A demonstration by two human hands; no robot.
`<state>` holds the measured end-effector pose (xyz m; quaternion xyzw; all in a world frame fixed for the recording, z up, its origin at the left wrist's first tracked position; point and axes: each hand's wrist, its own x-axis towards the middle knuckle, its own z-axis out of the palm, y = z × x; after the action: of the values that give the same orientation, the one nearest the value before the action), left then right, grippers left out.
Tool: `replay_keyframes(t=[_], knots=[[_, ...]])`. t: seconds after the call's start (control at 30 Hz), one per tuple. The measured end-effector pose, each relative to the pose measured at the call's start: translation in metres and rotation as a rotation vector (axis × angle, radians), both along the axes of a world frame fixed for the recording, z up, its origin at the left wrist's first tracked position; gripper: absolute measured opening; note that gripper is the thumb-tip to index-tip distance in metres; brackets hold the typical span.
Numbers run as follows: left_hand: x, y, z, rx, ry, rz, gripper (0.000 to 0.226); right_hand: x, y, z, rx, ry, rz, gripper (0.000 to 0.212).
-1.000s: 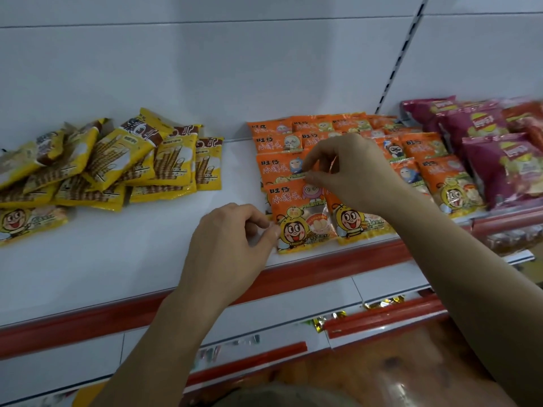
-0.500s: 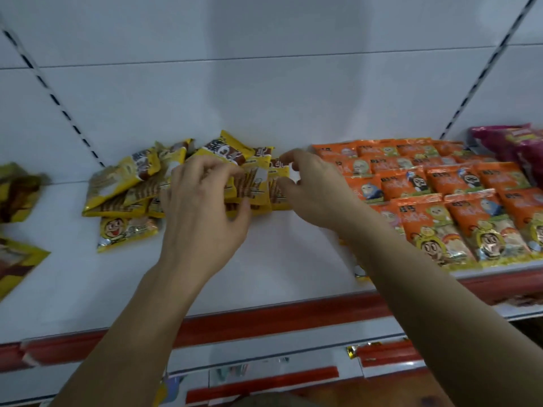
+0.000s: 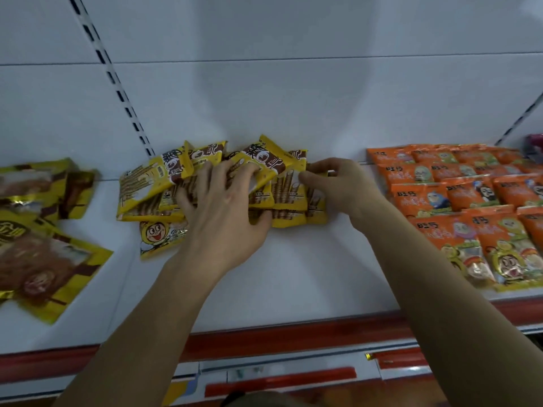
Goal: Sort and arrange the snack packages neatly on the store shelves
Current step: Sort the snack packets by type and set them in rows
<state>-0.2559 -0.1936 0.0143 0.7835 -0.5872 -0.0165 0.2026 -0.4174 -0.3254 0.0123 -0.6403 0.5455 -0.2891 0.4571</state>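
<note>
Presently: left hand fingers spread, pressing yellow packs; right hand fingers curled, pinching pile's right edge.

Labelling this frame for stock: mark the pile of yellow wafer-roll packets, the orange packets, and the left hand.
yellow wafer-roll packets [image 3: 147, 183], head view, on the face of the pile's leftmost packet.
orange packets [image 3: 470, 195], head view, on a middle-row packet's front.
left hand [image 3: 223, 218], head view, on the back of the hand.
</note>
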Motion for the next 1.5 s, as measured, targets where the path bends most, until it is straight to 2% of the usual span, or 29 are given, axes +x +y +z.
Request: replay_keyframes(t=[0.1, 0.23, 0.37, 0.4, 0.47, 0.57, 0.63, 0.7, 0.77, 0.83, 0.93, 1.03, 1.13, 1.2, 1.3, 1.37, 1.47, 1.5], knots=[[0.008, 0.002, 0.004, -0.005, -0.008, 0.029, 0.064, 0.009, 0.003, -0.002, -0.030, 0.000, 0.024, 0.024], [0.020, 0.006, 0.007, 0.013, -0.015, 0.082, 0.063, 0.013, 0.010, -0.001, -0.006, -0.069, 0.127, 0.014], [0.019, 0.010, 0.014, -0.026, 0.034, 0.013, 0.071, -0.004, 0.014, 0.011, -0.314, 0.114, -0.090, 0.015], [0.013, 0.010, 0.016, -0.080, 0.041, -0.032, 0.068, -0.010, 0.015, 0.017, -0.364, 0.107, -0.126, 0.017], [-0.001, 0.006, 0.022, -0.226, 0.066, -0.128, 0.058, -0.024, 0.019, 0.029, -0.352, -0.042, -0.142, 0.029], [-0.023, -0.004, 0.030, -0.292, 0.338, -0.223, 0.043, -0.043, 0.027, 0.049, -0.184, -0.303, -0.076, 0.058], [-0.033, -0.010, 0.030, -0.249, 0.478, -0.190, 0.038, -0.055, 0.027, 0.053, -0.096, -0.398, -0.049, 0.064], [-0.040, -0.013, 0.027, -0.208, 0.621, -0.179, 0.032, -0.063, 0.025, 0.055, -0.028, -0.475, -0.058, 0.056], [-0.047, -0.014, 0.023, -0.196, 0.755, -0.215, 0.019, -0.069, 0.021, 0.057, -0.006, -0.492, -0.061, 0.034], [-0.053, -0.014, 0.022, -0.202, 0.873, -0.220, 0.012, -0.076, 0.016, 0.060, -0.046, -0.415, -0.048, 0.009], [-0.064, -0.012, 0.023, -0.146, 1.099, -0.232, 0.016, -0.082, 0.008, 0.064, -0.137, -0.371, -0.065, 0.010], [-0.081, -0.010, 0.019, -0.150, 1.068, -0.256, 0.014, -0.077, 0.006, 0.066, -0.163, -0.426, -0.097, 0.006], [-0.092, -0.016, 0.012, -0.259, 0.993, -0.201, 0.007, -0.064, 0.003, 0.059, -0.105, -0.471, -0.108, 0.006], [-0.090, -0.020, 0.012, -0.324, 0.947, -0.144, 0.012, -0.062, -0.002, 0.055, -0.039, -0.472, -0.058, 0.007], [-0.078, -0.026, 0.019, -0.396, 0.880, -0.072, 0.015, -0.074, -0.010, 0.057, -0.110, -0.188, 0.203, 0.008], [-0.074, -0.031, 0.024, -0.419, 0.869, -0.045, 0.015, -0.081, -0.013, 0.061, -0.185, -0.106, 0.304, 0.008], [-0.077, -0.031, 0.024, -0.338, 0.936, -0.122, 0.010, -0.085, -0.022, 0.072, -0.227, -0.214, 0.243, 0.006], [-0.079, -0.030, 0.021, -0.284, 0.921, -0.156, 0.014, -0.086, -0.026, 0.076, -0.223, -0.259, 0.216, 0.006]])
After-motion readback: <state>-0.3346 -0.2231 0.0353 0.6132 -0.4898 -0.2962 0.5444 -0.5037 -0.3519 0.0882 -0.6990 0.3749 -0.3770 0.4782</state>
